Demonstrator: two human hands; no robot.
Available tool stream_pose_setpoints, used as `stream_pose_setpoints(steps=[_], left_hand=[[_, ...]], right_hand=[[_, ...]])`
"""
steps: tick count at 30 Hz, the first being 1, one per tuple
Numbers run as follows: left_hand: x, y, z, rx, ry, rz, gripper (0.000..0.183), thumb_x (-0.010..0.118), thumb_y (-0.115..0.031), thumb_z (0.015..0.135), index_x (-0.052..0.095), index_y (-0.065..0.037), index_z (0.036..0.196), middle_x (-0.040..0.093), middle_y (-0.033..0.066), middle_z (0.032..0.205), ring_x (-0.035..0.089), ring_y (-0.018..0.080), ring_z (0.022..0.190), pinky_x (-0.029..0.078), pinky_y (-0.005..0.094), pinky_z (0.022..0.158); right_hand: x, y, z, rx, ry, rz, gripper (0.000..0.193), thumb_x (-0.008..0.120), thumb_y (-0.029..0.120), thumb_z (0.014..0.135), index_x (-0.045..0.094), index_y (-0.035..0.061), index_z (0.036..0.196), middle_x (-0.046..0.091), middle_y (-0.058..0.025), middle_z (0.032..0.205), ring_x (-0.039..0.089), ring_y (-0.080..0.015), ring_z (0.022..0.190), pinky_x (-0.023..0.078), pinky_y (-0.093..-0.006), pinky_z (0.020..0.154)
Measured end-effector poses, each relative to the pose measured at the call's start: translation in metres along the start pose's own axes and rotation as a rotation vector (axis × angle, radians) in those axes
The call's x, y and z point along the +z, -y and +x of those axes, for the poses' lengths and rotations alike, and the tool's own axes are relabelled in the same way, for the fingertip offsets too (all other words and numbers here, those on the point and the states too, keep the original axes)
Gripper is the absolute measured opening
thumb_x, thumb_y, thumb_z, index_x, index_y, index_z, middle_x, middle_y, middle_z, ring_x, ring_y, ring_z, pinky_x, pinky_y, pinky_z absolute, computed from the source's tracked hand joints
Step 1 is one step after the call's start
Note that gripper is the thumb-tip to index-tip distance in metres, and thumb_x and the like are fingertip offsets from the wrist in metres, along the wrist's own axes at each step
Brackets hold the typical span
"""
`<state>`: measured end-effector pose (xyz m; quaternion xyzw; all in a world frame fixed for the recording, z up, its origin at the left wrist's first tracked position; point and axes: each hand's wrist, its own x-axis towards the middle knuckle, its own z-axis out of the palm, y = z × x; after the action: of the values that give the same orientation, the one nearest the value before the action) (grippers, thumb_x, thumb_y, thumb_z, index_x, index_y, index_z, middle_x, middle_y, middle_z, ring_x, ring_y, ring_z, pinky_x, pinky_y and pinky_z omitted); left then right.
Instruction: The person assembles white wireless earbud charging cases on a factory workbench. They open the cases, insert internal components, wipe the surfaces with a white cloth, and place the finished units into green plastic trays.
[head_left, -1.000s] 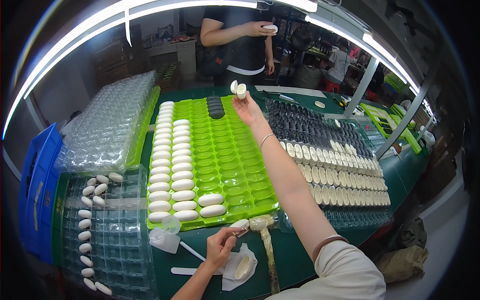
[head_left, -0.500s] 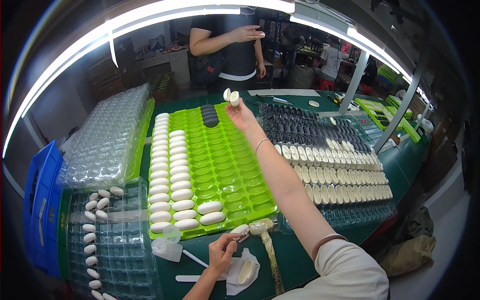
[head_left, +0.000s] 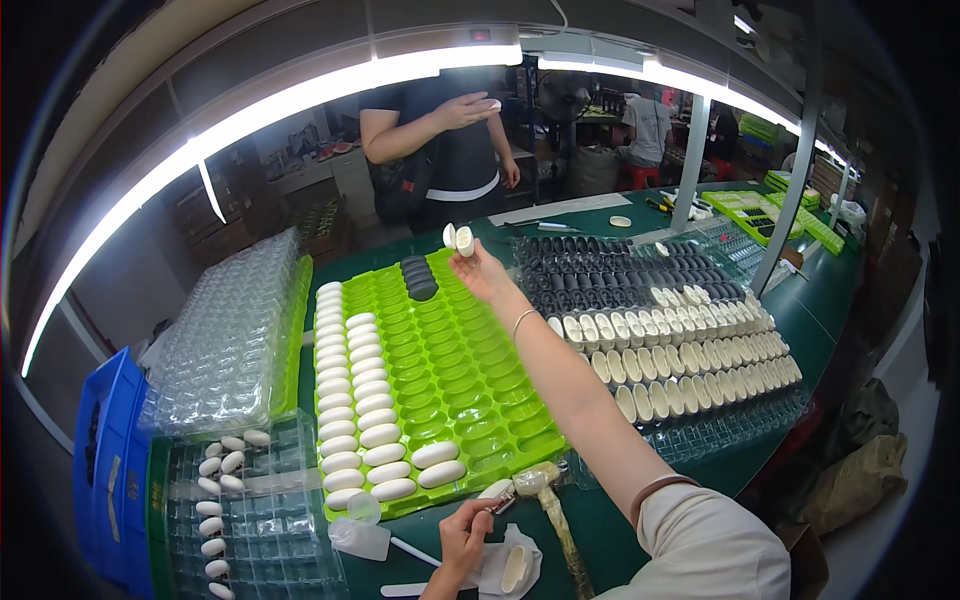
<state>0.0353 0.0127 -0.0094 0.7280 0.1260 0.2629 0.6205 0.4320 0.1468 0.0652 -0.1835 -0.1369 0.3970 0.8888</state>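
My right hand (head_left: pixel 478 272) is stretched out over the far edge of a green tray (head_left: pixel 440 325). Its fingers grip a small white oval case (head_left: pixel 463 241) with the lid standing open. Low in the middle, my left hand (head_left: pixel 466 538) is closed on a small metallic item I cannot make out, beside a white oval piece (head_left: pixel 496 489). A mallet (head_left: pixel 538 480) with a wrapped handle lies just right of that hand. Close by, a hollow cream case half (head_left: pixel 516 568) rests on a white cloth. White oval cases (head_left: pixel 380 435) and several black ones (head_left: pixel 418 278) sit in the green tray's hollows.
Clear trays of cream shells (head_left: pixel 690 360) and black shells (head_left: pixel 590 265) lie to the right. Stacked clear trays (head_left: pixel 225 330), a blue crate (head_left: pixel 110 450) and a grid tray (head_left: pixel 260 540) stand left. A small bottle (head_left: pixel 360 540) is near. Across the table stands a person (head_left: pixel 440 150).
My view has tilted, so the table sits lower in the picture. Both hands keep about the same places over the table, the right still holding the open case.
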Motion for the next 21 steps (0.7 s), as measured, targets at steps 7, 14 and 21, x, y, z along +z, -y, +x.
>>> stream_pose_setpoints(steps=[7, 14, 21], left_hand=[[-0.0006, -0.0010, -0.0010, 0.009, 0.018, 0.007, 0.025, 0.042, -0.014, 0.088, 0.059, 0.003, 0.091, 0.050, 0.0019, 0.058, 0.043, 0.0057, 0.053, 0.036, 0.0186, 0.049], [-0.0013, -0.0018, -0.0001, -0.007, 0.009, 0.020, 0.020, 0.045, -0.006, 0.082, 0.062, -0.001, 0.093, 0.051, 0.0027, 0.058, 0.047, 0.0067, 0.053, 0.037, 0.0196, 0.048], [-0.0017, -0.0024, -0.0003, -0.028, 0.010, 0.036, 0.020, 0.045, -0.007, 0.082, 0.062, -0.001, 0.092, 0.051, 0.0026, 0.057, 0.047, 0.0069, 0.052, 0.038, 0.0201, 0.048]], right_hand=[[-0.0018, -0.0023, 0.0000, 0.007, 0.002, 0.007, 0.031, 0.048, 0.027, 0.088, 0.049, -0.0004, 0.102, 0.048, -0.0089, 0.086, 0.051, -0.0186, 0.078, 0.048, -0.0344, 0.079], [-0.0038, -0.0058, -0.0013, 0.019, -0.009, -0.003, 0.031, 0.048, 0.027, 0.087, 0.049, 0.0005, 0.102, 0.047, -0.0082, 0.086, 0.050, -0.0182, 0.077, 0.048, -0.0340, 0.080], [-0.0056, -0.0073, -0.0030, 0.012, -0.003, -0.030, 0.030, 0.048, 0.028, 0.088, 0.048, 0.0014, 0.102, 0.045, -0.0072, 0.087, 0.049, -0.0177, 0.078, 0.047, -0.0335, 0.081]])
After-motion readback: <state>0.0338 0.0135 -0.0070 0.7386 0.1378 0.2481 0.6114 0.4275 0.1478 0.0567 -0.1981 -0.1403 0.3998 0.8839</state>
